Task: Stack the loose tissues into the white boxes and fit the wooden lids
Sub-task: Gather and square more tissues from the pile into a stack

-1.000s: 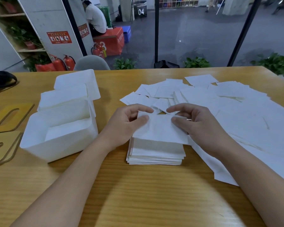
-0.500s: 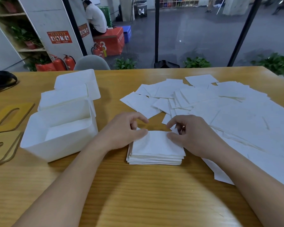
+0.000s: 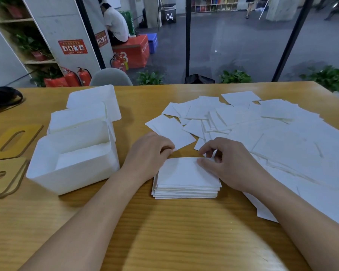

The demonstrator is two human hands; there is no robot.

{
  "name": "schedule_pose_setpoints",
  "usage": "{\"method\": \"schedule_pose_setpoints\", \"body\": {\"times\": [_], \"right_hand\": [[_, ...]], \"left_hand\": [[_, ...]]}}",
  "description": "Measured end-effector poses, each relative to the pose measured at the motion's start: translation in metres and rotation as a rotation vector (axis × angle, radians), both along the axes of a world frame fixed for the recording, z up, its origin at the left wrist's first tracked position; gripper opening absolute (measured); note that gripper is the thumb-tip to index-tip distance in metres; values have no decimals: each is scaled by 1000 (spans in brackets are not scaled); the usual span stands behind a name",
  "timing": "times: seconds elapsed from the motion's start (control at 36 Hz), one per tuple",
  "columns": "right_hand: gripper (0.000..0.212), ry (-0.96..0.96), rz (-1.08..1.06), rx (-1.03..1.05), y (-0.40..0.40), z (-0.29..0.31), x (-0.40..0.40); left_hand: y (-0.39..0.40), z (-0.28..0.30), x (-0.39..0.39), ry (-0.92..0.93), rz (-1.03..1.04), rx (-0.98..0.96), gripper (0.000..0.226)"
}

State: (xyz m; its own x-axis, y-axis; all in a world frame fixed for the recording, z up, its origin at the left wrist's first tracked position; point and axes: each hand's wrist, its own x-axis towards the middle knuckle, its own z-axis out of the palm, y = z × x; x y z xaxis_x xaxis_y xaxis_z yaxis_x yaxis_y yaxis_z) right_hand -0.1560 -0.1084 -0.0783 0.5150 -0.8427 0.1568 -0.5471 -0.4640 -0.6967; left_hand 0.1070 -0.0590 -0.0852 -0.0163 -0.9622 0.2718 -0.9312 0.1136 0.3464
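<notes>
Beside the box (image 3: 72,157), both hands gripped the stack's (image 3: 186,178) far edge, left hand (image 3: 149,155) and right hand (image 3: 227,165) squaring it, probably for boxing.

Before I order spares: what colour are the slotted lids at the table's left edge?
Light yellowish wood with darker brown edges, both slotted lids alike; the head view shows them.

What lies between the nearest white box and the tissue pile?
In the head view, only the left forearm and bare table separate the box from the pile.
</notes>
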Motion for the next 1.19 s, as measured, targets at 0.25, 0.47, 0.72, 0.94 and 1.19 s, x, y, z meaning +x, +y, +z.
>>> {"method": "schedule_pose_setpoints", "body": {"times": [0.25, 0.47, 0.72, 0.94, 1.19], "right_hand": [[11, 1, -31, -7, -2, -4, 0], [22, -112, -103, -42, -5, -1, 0], [46, -218, -11, 131, 1, 8, 3], [18, -218, -94, 50, -1, 5, 3], [20, -289, -92, -39, -4, 6, 1]], "left_hand": [[-6, 0, -9, -94, -26, -98, 16], [-2, 3, -5, 27, -36, -211, 12], [12, 9, -18, 298, -202, -286, 15], [14, 1, -27, 408, -344, -146, 13], [11, 0, -20, 402, -223, -190, 10]]}}
